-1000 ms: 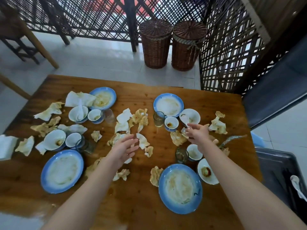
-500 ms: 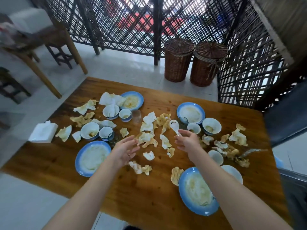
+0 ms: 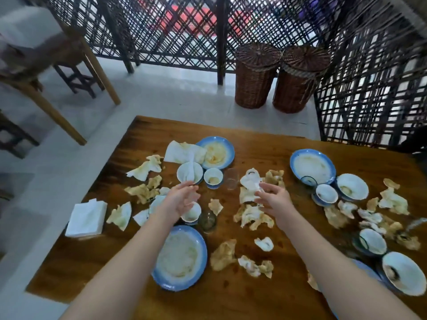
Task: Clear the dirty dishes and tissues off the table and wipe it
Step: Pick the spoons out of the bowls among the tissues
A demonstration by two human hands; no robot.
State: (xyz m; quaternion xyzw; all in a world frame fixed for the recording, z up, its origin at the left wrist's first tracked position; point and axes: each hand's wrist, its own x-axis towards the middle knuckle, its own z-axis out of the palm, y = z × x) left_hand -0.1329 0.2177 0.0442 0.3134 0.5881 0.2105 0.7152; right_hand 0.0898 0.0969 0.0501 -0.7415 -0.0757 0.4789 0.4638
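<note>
The wooden table (image 3: 231,299) is littered with stained crumpled tissues (image 3: 253,217) and dirty dishes. Blue-rimmed plates sit near me (image 3: 179,257), at the far left (image 3: 218,152) and at the far right (image 3: 312,166). White bowls (image 3: 352,189) and small cups (image 3: 213,177) stand among them, one bowl (image 3: 189,173) with a tissue in it. My left hand (image 3: 182,200) hovers open over a small cup (image 3: 190,214) beside a glass (image 3: 208,220). My right hand (image 3: 273,200) pinches a white spoon (image 3: 250,181) above the middle tissues.
A stack of clean white napkins (image 3: 86,218) lies at the table's left edge. A second glass (image 3: 231,179) stands mid-table. Two lidded wicker baskets (image 3: 255,77) stand on the floor beyond the table by a lattice screen. Wooden furniture legs (image 3: 57,116) are at the left.
My right hand took the white spoon from the bowl on the right and carried it left to the table's middle. My left hand shifted left over the cups. The view swung left.
</note>
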